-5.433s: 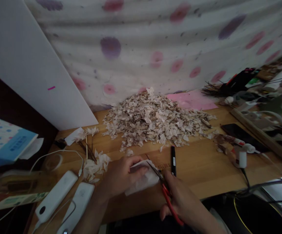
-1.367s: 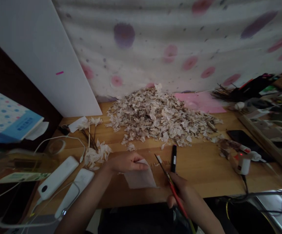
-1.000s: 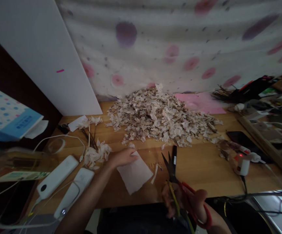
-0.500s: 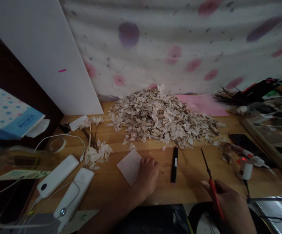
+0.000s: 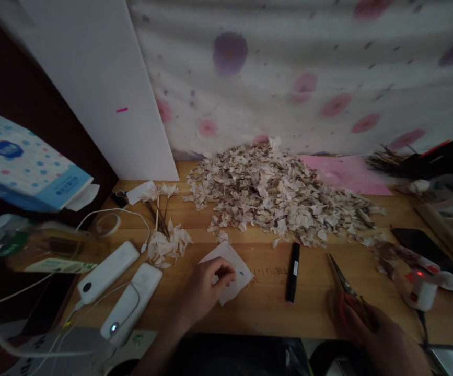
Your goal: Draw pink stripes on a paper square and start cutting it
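Observation:
My left hand (image 5: 203,290) rests on a small white square of paper (image 5: 237,263) on the wooden desk (image 5: 312,303), fingers curled and pinching its edge. My right hand (image 5: 371,328) lies low at the right on the desk's front edge, closed round the red handles of a pair of scissors (image 5: 344,288) whose blades point away from me. A black marker pen (image 5: 292,271) lies between the two hands. Behind them is a big heap of pale paper scraps (image 5: 277,193).
Two white power banks (image 5: 108,271) with cables lie at the left near a tape roll (image 5: 108,224) and a small cluster of paper petals (image 5: 168,245). A glue gun (image 5: 418,286) and a black phone (image 5: 420,243) sit at the right. A pink sheet (image 5: 347,175) lies behind the heap.
The right hand stopped cutting, swung the scissors to the right and lowered them to the desk. The left hand slid the white square about and now pinches its edge. A cut strip fell off.

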Demonstrator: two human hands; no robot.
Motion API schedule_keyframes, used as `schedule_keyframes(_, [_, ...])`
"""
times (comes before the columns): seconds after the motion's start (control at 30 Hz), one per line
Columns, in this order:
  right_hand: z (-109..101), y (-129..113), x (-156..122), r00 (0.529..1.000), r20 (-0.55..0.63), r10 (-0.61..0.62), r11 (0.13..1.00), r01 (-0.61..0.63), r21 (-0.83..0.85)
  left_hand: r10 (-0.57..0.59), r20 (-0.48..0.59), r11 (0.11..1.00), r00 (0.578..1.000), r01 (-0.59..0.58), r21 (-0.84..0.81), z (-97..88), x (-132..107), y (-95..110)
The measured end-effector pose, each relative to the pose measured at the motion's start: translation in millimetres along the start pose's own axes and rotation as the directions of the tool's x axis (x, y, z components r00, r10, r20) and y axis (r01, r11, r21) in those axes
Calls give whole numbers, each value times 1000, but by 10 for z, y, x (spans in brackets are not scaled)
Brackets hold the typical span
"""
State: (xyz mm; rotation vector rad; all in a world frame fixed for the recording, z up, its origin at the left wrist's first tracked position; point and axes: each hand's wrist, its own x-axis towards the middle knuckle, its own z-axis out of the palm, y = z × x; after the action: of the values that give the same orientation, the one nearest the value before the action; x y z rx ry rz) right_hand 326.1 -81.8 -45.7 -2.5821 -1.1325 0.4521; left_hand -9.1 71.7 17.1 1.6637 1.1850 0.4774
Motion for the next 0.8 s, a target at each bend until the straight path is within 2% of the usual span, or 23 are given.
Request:
schedule_keyframes(0.07, [20, -39, 35, 999, -4, 44, 998, -44, -35, -63, -58, 974, 996, 49, -223, -32, -38, -56])
schedule_keyframes(0.13, [18, -58, 74, 999, -38, 32, 998, -34, -46, -130, -100, 918, 986, 82, -387, -22, -42, -117])
schedule_keyframes(0.23, [-37, -87, 127, 995, -38, -88, 995, 90, 43, -171, -137, 887, 976, 92, -453, 5, -1, -189])
schedule_keyframes(0.3, [-68, -194, 106, 983, -54, -174, 972, 181, 148, -179, -126, 865, 976, 95, -493, 19, 35, -194])
schedule_keyframes(0.4, [-11, -626, -87, 978, -165, -129, 934, 176, 310, -159, -80, 843, 984, 93, -529, 72, 66, -108])
schedule_keyframes(0.43, [38, -835, -184, 983, -153, -103, 858, 166, 486, -147, -56, 838, 988, 94, -537, 108, 67, -61])
schedule_keyframes(0.47, [94, -1057, -281, 981, -119, -151, 744, 193, 640, -130, -32, 835, 991, 92, -542, 154, 62, -11])
schedule_keyframes(0.5, [152, -1276, -369, 961, -74, -267, 606, 227, 762, -108, -14, 839, 994, 84, -538, 210, 52, 36])
schedule_keyframes(0.53, [205, -1475, -440, 918, -26, -395, 474, 227, 851, -78, -12, 856, 997, 60, -513, 273, 37, 77])
schedule_keyframes(0.57, [247, -1637, -488, 869, 27, -495, 398, 199, 895, -35, -29, 886, 999, 18, -464, 338, 18, 109])
schedule_keyframes(0.63, [296, -1818, -518, 843, 73, -532, 400, 174, 900, 70, -86, 943, 994, -94, -321, 458, -27, 144])
schedule_keyframes(0.7, [302, -1807, -492, 876, 78, -477, 427, 153, 891, 127, -83, 958, 988, -144, -246, 542, -72, 161])
schedule_keyframes(0.73, [296, -1746, -476, 898, 72, -434, 428, 135, 894, 127, -41, 952, 991, -133, -274, 569, -91, 170])
schedule_keyframes(0.8, [275, -1562, -467, 937, 70, -341, 403, 78, 912, 118, 117, 911, 986, -60, -409, 605, -118, 203])
